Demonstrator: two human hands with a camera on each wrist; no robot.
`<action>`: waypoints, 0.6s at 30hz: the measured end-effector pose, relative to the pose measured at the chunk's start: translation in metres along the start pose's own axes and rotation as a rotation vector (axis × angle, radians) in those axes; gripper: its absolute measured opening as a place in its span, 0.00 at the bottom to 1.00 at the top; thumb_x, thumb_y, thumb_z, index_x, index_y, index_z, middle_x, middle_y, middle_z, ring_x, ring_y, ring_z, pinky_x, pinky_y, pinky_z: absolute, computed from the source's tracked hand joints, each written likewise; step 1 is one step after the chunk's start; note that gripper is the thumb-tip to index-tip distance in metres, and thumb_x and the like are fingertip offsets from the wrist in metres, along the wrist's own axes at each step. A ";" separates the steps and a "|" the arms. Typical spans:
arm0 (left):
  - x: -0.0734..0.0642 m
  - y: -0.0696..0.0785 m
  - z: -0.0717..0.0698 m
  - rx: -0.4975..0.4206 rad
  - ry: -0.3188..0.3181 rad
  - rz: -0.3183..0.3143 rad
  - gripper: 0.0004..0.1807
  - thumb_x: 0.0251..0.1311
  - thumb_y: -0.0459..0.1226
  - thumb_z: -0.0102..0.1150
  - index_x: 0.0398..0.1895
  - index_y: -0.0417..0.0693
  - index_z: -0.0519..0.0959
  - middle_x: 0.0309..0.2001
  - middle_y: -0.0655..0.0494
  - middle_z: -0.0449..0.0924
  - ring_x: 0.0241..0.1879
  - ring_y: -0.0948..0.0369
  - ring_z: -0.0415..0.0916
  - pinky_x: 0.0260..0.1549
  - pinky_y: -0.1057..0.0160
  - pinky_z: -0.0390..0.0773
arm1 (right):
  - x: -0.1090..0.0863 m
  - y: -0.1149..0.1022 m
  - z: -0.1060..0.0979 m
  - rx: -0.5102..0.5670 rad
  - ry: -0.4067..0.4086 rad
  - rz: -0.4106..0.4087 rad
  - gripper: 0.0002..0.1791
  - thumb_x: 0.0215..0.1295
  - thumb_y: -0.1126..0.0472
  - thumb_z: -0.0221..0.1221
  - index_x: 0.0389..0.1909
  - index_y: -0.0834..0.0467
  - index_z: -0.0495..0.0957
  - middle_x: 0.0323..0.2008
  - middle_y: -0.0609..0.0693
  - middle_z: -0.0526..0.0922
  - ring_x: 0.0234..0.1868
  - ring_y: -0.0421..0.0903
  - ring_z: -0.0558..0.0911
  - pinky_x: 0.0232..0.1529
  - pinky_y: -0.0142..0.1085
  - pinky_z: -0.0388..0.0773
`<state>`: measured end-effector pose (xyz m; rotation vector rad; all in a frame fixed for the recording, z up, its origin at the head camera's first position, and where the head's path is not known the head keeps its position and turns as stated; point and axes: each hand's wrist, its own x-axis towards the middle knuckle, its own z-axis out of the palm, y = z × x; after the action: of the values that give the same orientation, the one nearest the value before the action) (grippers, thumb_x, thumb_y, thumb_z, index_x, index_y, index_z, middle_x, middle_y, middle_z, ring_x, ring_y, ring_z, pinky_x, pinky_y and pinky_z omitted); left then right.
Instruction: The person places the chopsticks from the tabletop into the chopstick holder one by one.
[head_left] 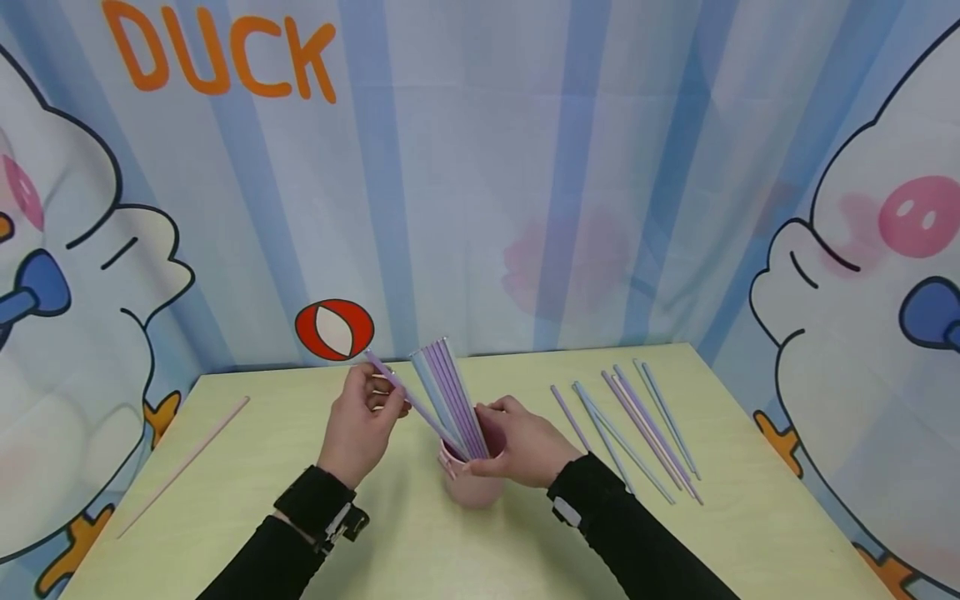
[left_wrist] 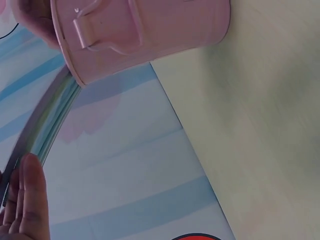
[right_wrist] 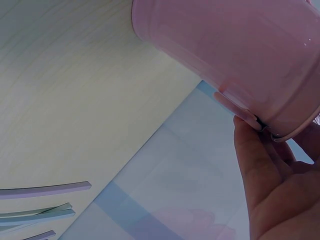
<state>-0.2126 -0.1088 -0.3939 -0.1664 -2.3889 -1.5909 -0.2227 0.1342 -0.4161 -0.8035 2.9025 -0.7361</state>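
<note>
A pink bucket-shaped cup with a side handle stands on the table, holding a leaning bundle of purple and light blue straw-like sticks. My left hand pinches one purple straw-like stick between thumb and fingers. That stick slants down to the right, its lower end at the cup's mouth. On the cup's right side, my right hand grips the rim. The right wrist view shows the fingers at the rim and handle of the cup. The cup's inside is hidden.
Several purple, blue and pink sticks lie spread on the table's right side. A single pink stick lies far left. Behind the pale yellow table hangs a blue striped curtain with cartoon ducks.
</note>
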 end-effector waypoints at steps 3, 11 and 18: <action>-0.001 -0.003 0.004 -0.001 -0.006 -0.015 0.21 0.68 0.36 0.56 0.59 0.46 0.62 0.43 0.47 0.79 0.38 0.56 0.82 0.43 0.57 0.81 | 0.000 0.001 0.000 0.007 0.000 0.004 0.52 0.50 0.32 0.66 0.71 0.57 0.64 0.58 0.51 0.70 0.52 0.46 0.77 0.55 0.42 0.75; -0.003 -0.011 0.015 0.017 -0.032 -0.020 0.27 0.67 0.35 0.58 0.66 0.44 0.60 0.41 0.49 0.79 0.37 0.57 0.81 0.41 0.59 0.82 | 0.000 0.000 0.000 0.008 0.002 -0.005 0.51 0.51 0.33 0.67 0.71 0.57 0.64 0.58 0.52 0.70 0.53 0.46 0.77 0.55 0.42 0.75; -0.007 -0.015 0.021 0.036 -0.074 -0.024 0.26 0.66 0.35 0.59 0.64 0.45 0.61 0.40 0.49 0.79 0.37 0.58 0.81 0.41 0.58 0.82 | -0.001 0.001 0.000 -0.003 0.011 -0.022 0.51 0.51 0.34 0.67 0.71 0.58 0.64 0.57 0.52 0.71 0.52 0.47 0.77 0.55 0.42 0.75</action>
<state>-0.2129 -0.0951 -0.4163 -0.1934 -2.4826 -1.5777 -0.2224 0.1352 -0.4162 -0.8349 2.9102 -0.7409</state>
